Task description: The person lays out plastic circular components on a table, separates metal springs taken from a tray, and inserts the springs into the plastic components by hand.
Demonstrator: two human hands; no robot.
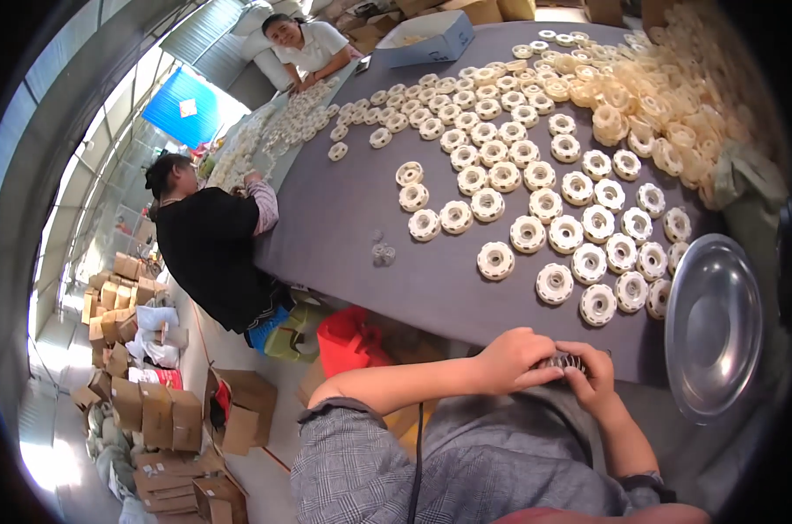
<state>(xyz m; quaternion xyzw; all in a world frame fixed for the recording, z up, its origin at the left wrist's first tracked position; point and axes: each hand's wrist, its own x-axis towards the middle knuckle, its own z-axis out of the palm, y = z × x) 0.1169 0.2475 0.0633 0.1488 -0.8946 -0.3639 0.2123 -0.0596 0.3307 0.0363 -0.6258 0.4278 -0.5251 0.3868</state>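
Observation:
My left hand point(516, 360) and my right hand point(595, 377) meet at the near edge of the table, above my lap. Between their fingertips is a small, dark, shiny ribbed piece point(560, 361), pinched from both sides; my fingers partly cover it, so its kind is unclear. Just beyond my hands, cream wheel-shaped plastic parts point(598, 305) with scalloped rims lie flat in loose rows, many with a darker centre. A shallow metal basin point(719, 327) sits at the table's right edge, near my right hand.
A heap of amber-cream rings point(649, 105) covers the far right of the grey tabletop point(343, 227). Small clear pieces point(383, 253) lie mid-table. A blue-white box point(426, 48) stands at the back. Two people work at left; cardboard boxes point(155, 415) crowd the floor.

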